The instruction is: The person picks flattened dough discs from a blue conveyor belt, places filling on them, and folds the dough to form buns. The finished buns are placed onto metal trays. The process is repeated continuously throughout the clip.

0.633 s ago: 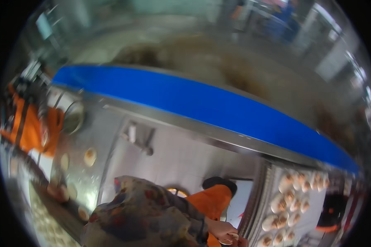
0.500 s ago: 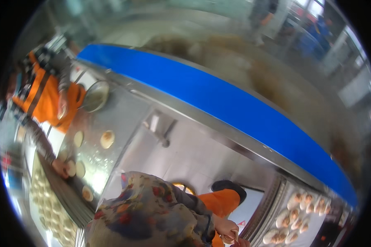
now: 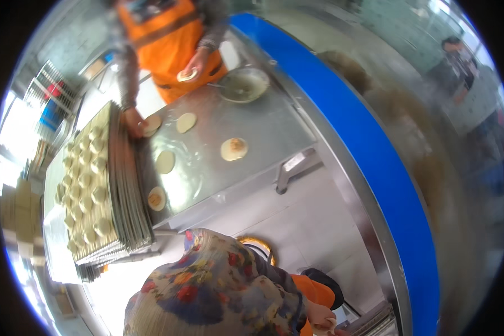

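My left hand [image 3: 318, 316] is at the bottom edge, right of centre, at the end of a floral sleeve [image 3: 218, 285]. Its fingers are curled in, and a pale edge shows beside them; I cannot make out what they hold. A sliver of my right hand [image 3: 340, 332] shows close by, its fingers cut off by the frame. Both are over an orange apron [image 3: 315, 291], near the metal edge of a tray stack [image 3: 372, 323].
Across a steel table [image 3: 257, 168], a co-worker in an orange apron [image 3: 168, 42] handles dough rounds. On it lie a dough round with filling [image 3: 233, 149] and a metal bowl [image 3: 243, 85]. Stacked trays [image 3: 130, 196] carry dough balls [image 3: 98, 164]. A blue belt [image 3: 369, 162] runs along the right.
The view has swung left, bringing the co-worker, table and stacked trays further in. The tray of filled dough pieces at lower right has left the picture. My hands stay low and together.
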Tool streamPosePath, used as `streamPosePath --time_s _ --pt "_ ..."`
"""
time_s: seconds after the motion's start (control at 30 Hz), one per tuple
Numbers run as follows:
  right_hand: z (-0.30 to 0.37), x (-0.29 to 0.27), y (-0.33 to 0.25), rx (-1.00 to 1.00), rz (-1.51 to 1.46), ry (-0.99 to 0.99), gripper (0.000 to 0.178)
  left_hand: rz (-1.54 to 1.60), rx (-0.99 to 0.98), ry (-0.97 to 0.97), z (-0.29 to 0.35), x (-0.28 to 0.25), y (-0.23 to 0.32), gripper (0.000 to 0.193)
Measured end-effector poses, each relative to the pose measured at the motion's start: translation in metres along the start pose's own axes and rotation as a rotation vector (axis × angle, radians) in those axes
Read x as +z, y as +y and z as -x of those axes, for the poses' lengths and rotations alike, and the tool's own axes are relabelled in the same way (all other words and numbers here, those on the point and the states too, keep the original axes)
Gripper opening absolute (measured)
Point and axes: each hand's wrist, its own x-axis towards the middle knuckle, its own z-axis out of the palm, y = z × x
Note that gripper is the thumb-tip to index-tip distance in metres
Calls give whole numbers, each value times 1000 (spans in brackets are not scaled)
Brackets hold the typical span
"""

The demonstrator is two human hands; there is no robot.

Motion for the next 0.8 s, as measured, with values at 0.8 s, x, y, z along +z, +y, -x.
streamPosePath --time_s 0.8 --pt "-72 2 -45 -640 297 -74 18 -140 -12 310 40 -34 15 33"
